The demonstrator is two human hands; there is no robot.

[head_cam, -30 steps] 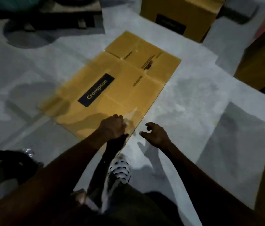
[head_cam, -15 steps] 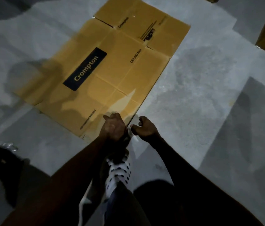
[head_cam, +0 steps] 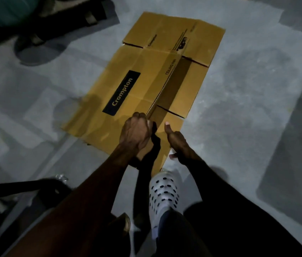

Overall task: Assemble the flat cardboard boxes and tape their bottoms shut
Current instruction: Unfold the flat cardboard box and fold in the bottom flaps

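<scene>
A brown cardboard box (head_cam: 146, 86) lies on the grey floor, its long axis running from about 7 o'clock to 1 o'clock. A dark label reads "Crompton" in yellow; small print says "CEILING FAN". It is no longer quite flat — the top layer is lifted along the right side, showing a shadowed gap and the lower panel beneath.

Both forearms are bare to the bottom edge of the frame, with no sleeves, watch or rings showing on the left hand (head_cam: 136, 131) or the right hand (head_cam: 179, 143). In the lower middle of the frame, a white perforated clog-style shoe with dark oval holes (head_cam: 163, 193) covers one foot. Above it, toward the bottom edge, a dark trouser leg (head_cam: 179, 236) begins at the ankle.
</scene>
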